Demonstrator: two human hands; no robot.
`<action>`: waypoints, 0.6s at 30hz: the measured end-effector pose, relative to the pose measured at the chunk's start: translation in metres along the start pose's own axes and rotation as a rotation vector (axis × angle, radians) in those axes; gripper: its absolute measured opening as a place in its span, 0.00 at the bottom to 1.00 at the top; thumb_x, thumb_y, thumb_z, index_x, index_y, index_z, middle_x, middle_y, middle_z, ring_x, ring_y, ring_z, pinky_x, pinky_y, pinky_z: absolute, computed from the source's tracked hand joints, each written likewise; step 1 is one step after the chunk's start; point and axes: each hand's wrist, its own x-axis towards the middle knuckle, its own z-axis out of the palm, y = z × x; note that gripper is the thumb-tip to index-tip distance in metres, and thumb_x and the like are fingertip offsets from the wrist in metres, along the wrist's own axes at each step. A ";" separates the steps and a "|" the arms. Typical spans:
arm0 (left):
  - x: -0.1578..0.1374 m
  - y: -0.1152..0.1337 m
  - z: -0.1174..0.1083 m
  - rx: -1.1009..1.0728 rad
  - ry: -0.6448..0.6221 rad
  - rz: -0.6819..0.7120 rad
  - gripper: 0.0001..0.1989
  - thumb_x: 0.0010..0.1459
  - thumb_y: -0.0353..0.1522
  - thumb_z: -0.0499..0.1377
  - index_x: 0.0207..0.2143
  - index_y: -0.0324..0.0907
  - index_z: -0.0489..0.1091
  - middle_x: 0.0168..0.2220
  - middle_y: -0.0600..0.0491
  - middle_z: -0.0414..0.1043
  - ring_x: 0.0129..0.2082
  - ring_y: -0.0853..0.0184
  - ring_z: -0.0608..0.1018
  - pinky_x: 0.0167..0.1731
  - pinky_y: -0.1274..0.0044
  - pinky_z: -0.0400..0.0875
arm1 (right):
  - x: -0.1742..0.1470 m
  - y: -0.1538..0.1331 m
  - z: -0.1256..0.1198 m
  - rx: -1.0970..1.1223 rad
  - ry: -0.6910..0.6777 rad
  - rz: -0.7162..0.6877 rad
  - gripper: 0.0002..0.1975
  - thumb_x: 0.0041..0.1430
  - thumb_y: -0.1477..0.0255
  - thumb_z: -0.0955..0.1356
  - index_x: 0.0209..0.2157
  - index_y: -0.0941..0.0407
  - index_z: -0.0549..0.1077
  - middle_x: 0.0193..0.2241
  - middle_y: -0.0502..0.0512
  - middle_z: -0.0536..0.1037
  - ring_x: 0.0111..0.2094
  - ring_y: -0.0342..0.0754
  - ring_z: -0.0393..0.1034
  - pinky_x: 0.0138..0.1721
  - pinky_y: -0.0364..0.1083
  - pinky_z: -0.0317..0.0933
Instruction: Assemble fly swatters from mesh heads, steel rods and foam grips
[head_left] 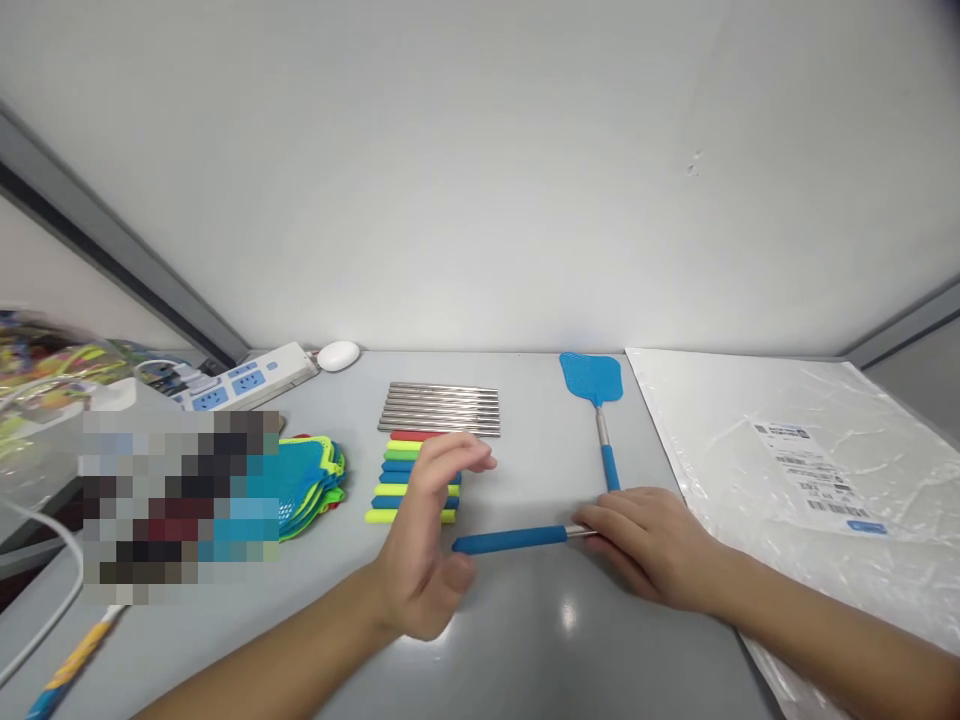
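Observation:
My left hand [431, 550] is open, fingers curved and thumb apart, beside the pointed end of a blue handle [510, 540]. A metal rod [579, 531] sticks out of that handle's right end and runs under the fingers of my right hand [652, 545], which is closed on it. Just beyond my right hand lies a blue fly swatter [592, 378] with a metal shaft and blue grip. Behind my left hand, partly covered by it, is a row of coloured handles [405, 490] in red, yellow, green and blue. Several metal rods [439, 408] lie side by side above them.
At left is a stack of fly swatter heads [311, 480], partly blurred by pixelation. A power strip [251, 378] and a white rounded object [338, 355] stand at the back left. A plastic-wrapped white package [720, 420] with a label covers the right side. A wall rises behind.

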 end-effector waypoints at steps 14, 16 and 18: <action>-0.011 0.024 0.015 -0.294 0.030 -0.165 0.33 0.63 0.55 0.41 0.51 0.38 0.64 0.40 0.44 0.69 0.39 0.61 0.73 0.42 0.66 0.69 | 0.033 -0.027 -0.012 -0.181 -0.198 -0.180 0.07 0.68 0.76 0.59 0.44 0.56 0.65 0.23 0.47 0.67 0.20 0.43 0.60 0.23 0.45 0.47; -0.013 0.024 0.012 -0.286 0.071 -0.145 0.33 0.63 0.55 0.41 0.51 0.38 0.65 0.38 0.45 0.69 0.38 0.61 0.73 0.41 0.66 0.70 | 0.042 -0.033 -0.013 -0.167 -0.229 -0.175 0.05 0.68 0.76 0.59 0.41 0.55 0.65 0.23 0.47 0.68 0.20 0.43 0.61 0.23 0.45 0.48; -0.013 0.022 0.008 -0.275 0.110 -0.160 0.32 0.63 0.54 0.42 0.50 0.38 0.65 0.36 0.46 0.69 0.37 0.62 0.73 0.40 0.67 0.70 | 0.050 -0.036 -0.012 -0.172 -0.232 -0.183 0.05 0.68 0.75 0.59 0.39 0.55 0.64 0.23 0.47 0.69 0.19 0.43 0.63 0.22 0.45 0.49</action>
